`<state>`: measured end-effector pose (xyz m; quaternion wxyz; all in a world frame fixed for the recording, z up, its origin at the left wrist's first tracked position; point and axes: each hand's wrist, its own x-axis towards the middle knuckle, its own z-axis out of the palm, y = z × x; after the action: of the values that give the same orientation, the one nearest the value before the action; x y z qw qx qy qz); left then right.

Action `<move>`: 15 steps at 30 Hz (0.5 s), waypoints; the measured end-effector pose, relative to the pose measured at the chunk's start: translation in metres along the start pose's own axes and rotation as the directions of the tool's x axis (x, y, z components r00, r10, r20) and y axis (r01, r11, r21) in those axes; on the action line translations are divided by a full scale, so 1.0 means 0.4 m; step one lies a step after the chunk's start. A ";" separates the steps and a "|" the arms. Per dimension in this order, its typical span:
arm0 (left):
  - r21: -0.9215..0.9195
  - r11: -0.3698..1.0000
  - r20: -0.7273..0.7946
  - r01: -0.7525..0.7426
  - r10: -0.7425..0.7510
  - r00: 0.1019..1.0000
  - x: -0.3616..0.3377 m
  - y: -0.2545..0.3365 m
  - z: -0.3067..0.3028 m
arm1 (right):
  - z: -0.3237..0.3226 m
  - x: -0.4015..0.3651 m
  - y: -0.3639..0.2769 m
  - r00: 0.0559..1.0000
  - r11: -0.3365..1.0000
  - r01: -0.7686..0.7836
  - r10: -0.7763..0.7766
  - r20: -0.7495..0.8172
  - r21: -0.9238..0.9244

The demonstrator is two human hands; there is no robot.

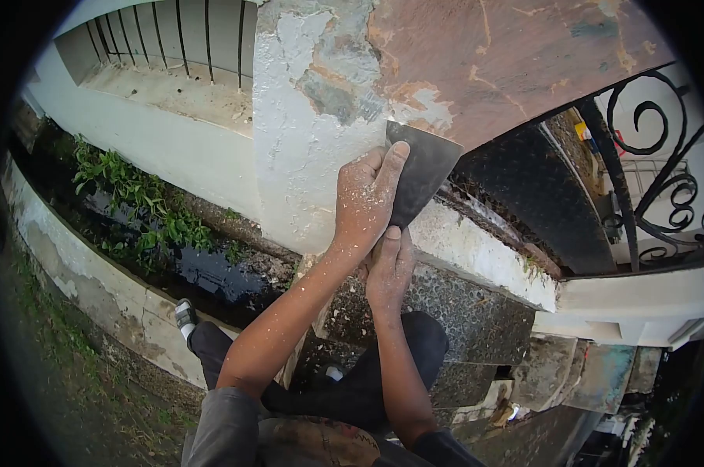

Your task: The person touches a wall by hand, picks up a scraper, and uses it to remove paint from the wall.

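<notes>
Both my hands are closed on a wide scraper [427, 167] with a dark, flat blade. My left hand [364, 194] wraps the blade's left side, its thumb lying along the face near the edge. Lower down, my right hand [391, 272] grips around the handle, which is mostly hidden by the fingers. The blade's top edge meets the wall pillar [305, 171] where white paint borders a bare reddish patch [461, 70]. Pale flakes cling to my left hand and forearm.
Left of the pillar, a barred window opening [165, 86] sits above a drain channel [212, 265] with dark water and green plants [153, 206]. A black scrollwork gate [656, 179] stands at right. Below lie a pebbled slab [476, 319] and a low channel wall [118, 307].
</notes>
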<state>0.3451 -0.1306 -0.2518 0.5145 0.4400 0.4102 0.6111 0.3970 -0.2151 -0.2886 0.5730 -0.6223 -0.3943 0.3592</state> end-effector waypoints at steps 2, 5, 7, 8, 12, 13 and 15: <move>-0.006 0.999 0.018 0.036 -0.036 0.999 -0.010 -0.014 0.000 | 0.006 -0.008 -0.003 1.000 1.000 0.009 -0.010 0.015 0.028; -0.027 0.999 0.017 0.022 -0.021 1.000 -0.005 -0.020 0.002 | -0.017 0.000 0.043 0.999 0.999 0.031 -0.031 -0.009 -0.031; -0.093 0.996 -0.025 -0.007 0.004 1.000 0.006 0.017 0.009 | 0.017 0.005 -0.005 1.000 0.999 0.014 -0.014 -0.003 0.044; 0.013 1.000 -0.038 -0.020 0.020 0.999 0.000 0.039 0.002 | 0.031 0.003 -0.016 1.000 0.997 0.008 -0.008 -0.008 0.076; 0.015 1.000 0.016 -0.006 0.006 1.000 -0.008 0.008 -0.003 | 0.009 -0.001 -0.023 1.000 1.000 0.018 -0.018 0.005 -0.015; -0.023 1.000 0.001 -0.005 0.005 1.000 0.001 0.020 -0.002 | 0.012 0.004 -0.033 1.000 0.999 0.014 -0.014 0.011 -0.029; -0.086 0.996 -0.012 0.024 -0.025 1.000 0.005 0.042 0.002 | 0.015 -0.001 -0.030 1.000 1.000 0.009 -0.009 0.001 -0.014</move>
<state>0.3412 -0.1307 -0.2355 0.5378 0.4084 0.3924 0.6245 0.3907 -0.2123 -0.2772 0.5702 -0.6242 -0.3999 0.3541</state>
